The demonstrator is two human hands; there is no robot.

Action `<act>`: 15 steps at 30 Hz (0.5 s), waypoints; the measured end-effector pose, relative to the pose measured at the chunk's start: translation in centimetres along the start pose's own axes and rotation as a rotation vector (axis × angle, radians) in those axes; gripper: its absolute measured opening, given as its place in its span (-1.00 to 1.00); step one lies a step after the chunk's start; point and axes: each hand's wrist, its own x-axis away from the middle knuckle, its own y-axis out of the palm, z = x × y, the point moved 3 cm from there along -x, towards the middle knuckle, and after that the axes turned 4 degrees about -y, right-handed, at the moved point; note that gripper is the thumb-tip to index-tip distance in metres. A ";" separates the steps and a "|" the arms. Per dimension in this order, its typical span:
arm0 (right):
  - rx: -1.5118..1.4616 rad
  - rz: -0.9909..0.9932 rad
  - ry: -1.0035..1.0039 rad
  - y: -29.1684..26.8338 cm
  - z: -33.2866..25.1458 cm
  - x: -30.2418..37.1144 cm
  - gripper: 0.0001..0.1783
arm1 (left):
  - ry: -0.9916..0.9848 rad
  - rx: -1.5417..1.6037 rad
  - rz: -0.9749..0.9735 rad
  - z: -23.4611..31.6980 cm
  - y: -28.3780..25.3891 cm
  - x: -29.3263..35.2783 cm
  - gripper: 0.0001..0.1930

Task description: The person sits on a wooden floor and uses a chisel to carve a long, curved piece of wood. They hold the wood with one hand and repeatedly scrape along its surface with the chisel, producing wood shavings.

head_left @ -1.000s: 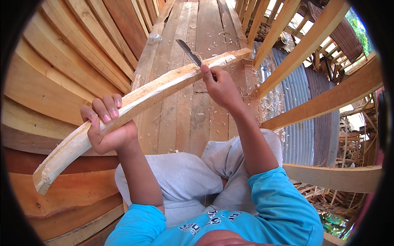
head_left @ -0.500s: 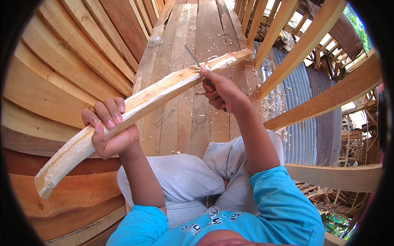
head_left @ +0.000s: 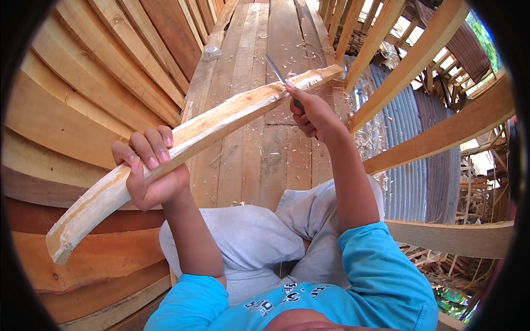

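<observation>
The left hand [head_left: 149,176] is clamped around a long curved wooden stick [head_left: 187,138], while the right hand [head_left: 312,116] grips a knife [head_left: 274,69] against its far end.

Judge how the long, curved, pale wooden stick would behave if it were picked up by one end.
The long, curved, pale wooden stick looks stiff: gripped by the left hand, it shows no sag. Probably fairly light. Its curve suggests it would rock, not roll.

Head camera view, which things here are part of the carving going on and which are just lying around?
In use:
- long curved wooden stick, gripped by the left hand
- knife, held by the right hand against the stick's far end

Lying about:
- small pale object on the plank floor
- wood shavings
- corrugated metal sheet
</observation>
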 end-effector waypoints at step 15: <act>0.588 0.338 -0.450 1.5 0.5 -0.5 -0.19 | -0.033 0.057 -0.032 -0.4 0.0 0.1 -0.85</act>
